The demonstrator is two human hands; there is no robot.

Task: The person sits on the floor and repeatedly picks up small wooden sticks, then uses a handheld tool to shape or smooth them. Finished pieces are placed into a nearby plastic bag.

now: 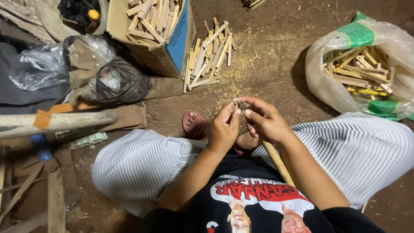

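Note:
My left hand [223, 127] pinches a small pale wooden stick [236, 102] at its top end. Close against it, my right hand [266, 118] grips a tool with a dark blade [242, 105] and a long wooden handle [277, 160] that runs down toward my lap. The blade tip touches the stick between my fingertips. Both hands hover above my knees, over a patch of wood shavings [246, 64] on the dirt floor.
A pile of cut sticks [211, 54] lies ahead beside a cardboard box [172, 47] full of sticks. A plastic sack [366, 73] of sticks sits at right. Bagged items [99, 73] and a wooden pole [60, 121] are at left. My sandalled foot [195, 124] shows below.

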